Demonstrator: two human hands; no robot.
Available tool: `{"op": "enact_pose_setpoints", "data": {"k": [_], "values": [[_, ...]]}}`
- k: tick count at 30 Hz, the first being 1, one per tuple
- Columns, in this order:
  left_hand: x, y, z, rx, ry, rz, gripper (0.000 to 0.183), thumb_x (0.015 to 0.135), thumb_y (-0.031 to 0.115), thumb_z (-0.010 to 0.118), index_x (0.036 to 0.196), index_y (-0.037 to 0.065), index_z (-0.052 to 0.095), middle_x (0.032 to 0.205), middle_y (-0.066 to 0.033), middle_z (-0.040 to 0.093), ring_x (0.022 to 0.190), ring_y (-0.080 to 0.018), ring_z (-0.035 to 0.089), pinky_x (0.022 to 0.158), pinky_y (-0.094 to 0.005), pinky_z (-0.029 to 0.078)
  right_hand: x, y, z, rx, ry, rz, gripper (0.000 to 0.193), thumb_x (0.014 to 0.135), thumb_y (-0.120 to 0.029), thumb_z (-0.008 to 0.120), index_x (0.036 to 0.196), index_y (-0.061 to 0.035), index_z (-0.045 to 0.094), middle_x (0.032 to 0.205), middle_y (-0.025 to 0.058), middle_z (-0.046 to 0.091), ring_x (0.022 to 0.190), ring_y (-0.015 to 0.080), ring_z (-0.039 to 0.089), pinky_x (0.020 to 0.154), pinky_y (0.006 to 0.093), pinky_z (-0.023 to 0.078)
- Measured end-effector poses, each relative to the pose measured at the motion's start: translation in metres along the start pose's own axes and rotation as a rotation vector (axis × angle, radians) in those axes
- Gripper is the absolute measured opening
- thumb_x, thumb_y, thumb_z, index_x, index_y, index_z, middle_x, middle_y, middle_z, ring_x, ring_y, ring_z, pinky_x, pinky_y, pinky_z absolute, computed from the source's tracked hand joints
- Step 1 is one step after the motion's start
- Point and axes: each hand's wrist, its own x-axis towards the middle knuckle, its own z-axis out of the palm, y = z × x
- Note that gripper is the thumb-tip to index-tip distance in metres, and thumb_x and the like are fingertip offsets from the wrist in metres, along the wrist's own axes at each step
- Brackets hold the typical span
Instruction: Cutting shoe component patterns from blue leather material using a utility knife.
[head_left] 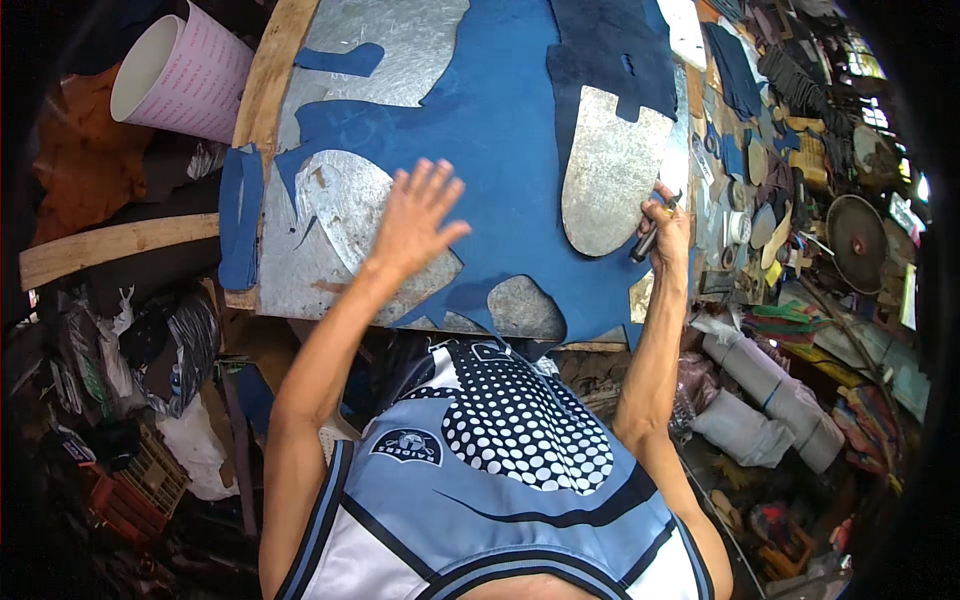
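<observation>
My left hand (415, 220) is open, fingers spread, over a large sheet of blue leather (490, 150), beside a rounded grey patch (345, 195). Whether the palm touches the sheet I cannot tell. In my right hand (668, 228) is a slim dark-handled tool (643, 247) with a yellowish part, probably a utility knife; fingers partly hide it. That hand is at the right edge of a grey, mottled, rounded shape (612, 185). It may be a template or bare table showing through; I cannot tell which. Dark navy leather (605, 50) adjoins its top.
The leather lies on a metal-topped table (285, 265) with a wooden edge (262, 80). A blue strip (240, 215) hangs over its left side. A pink-and-white bucket-like container (185, 75) stands far left. Scraps and a round dark disc (858, 243) crowd the right; wrapped rolls (775, 395) lie below.
</observation>
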Motion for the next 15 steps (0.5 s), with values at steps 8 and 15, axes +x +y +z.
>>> {"op": "enact_pose_setpoints", "data": {"k": [8,15], "values": [[0.017,-0.027,-0.014,0.041,0.029,-0.381,0.081,0.100,0.061,0.037,0.155,0.003,0.028,0.164,-0.0211,0.014,0.153,-0.0354,0.005,0.123,-0.0510,0.003,0.010,-0.015,0.019,0.031,-0.048,-0.003,0.055,0.086,0.000,0.065,0.139,0.0043,0.048,0.076,0.0018,0.061,0.053,0.0090,0.054,0.046,0.0233,0.044],[-0.046,0.047,0.005,-0.199,0.096,-0.233,0.080,0.095,0.054,0.054,0.149,-0.002,0.036,0.161,-0.0242,0.021,0.150,-0.0412,0.014,0.120,-0.0566,0.012,0.001,-0.009,0.096,-0.124,-0.308,0.046,0.042,0.087,0.001,0.061,0.129,-0.0016,0.062,0.079,-0.0006,0.061,0.056,0.0054,0.051,0.050,0.0219,0.042]]}}
